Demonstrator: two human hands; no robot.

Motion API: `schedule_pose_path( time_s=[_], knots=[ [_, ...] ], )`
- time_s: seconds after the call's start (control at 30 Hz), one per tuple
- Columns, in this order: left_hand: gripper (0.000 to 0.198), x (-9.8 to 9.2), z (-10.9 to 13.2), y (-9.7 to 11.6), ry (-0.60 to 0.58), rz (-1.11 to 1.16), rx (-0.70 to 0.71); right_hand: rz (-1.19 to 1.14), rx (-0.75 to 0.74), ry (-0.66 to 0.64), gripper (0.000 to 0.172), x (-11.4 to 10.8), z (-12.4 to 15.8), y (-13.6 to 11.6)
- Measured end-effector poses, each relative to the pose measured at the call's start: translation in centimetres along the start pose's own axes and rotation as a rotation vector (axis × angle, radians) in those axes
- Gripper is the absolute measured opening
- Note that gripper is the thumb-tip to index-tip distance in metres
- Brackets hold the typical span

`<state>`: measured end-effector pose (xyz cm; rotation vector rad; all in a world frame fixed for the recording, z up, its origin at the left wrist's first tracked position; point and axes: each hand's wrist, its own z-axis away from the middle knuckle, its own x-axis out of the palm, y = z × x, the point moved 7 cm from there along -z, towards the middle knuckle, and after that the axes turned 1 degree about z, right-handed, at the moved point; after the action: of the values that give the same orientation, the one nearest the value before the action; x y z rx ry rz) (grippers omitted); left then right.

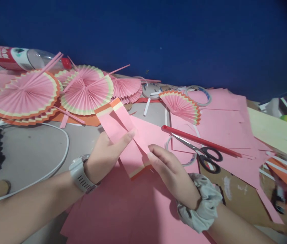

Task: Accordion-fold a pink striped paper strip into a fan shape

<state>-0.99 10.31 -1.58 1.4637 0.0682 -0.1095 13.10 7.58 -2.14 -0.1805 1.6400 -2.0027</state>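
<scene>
Between my two hands is a pink paper strip (123, 135) with orange and cream bands at its ends, partly folded along its length. My left hand (110, 145) grips its left side, thumb on top and the other fingers hidden beneath. The right-hand edge, close to the lower end, is pinched between the thumb and fingers of my right hand (168, 169). Under both hands lie large pink paper sheets (123, 210). Scissors with black handles (199, 150) and a red stick-like strip (201, 140) rest just right of my right hand.
Pleated paper fans (26, 95) line the back left, with a smaller fan (181, 105) in the middle. Behind them lies a plastic bottle (8, 57). A white cable (67, 145) curves along the left. Tape rolls (204, 93) and pink sheets (222, 118) lie to the right, before a blue partition (143, 37).
</scene>
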Motion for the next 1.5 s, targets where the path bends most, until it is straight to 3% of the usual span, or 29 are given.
schedule_pose_path(
  time_s=[0.23, 0.47, 0.7, 0.93, 1.27, 1.5],
  knots=[
    [0.02, -0.2, 0.1, 0.3, 0.018, -0.055, 0.024, -0.093, -0.005, -0.025, 0.027, 0.4, 0.0, 0.0],
    [0.021, -0.2, 0.1, 0.5, 0.034, -0.127, 0.054, 0.053, 0.056, 0.002, 0.03, 0.3, 0.0, 0.9],
    [0.016, -0.4, 0.1, 0.9, 0.057, -0.087, 0.088, 0.039, 0.015, -0.016, 0.028, 0.2, -0.4, 0.6],
    [0.029, -0.5, 0.1, 0.9, 0.071, -0.132, 0.092, 0.069, -0.015, 0.025, 0.027, -0.1, -0.4, 0.1],
    [0.032, -0.5, 0.2, 0.9, 0.077, -0.178, 0.094, -0.02, 0.085, 0.013, 0.028, 0.1, -0.4, 1.2],
    [0.028, -0.6, 0.1, 1.0, 0.092, -0.202, 0.122, 0.003, 0.076, 0.018, 0.028, 0.1, -0.4, 1.2]
  ],
)
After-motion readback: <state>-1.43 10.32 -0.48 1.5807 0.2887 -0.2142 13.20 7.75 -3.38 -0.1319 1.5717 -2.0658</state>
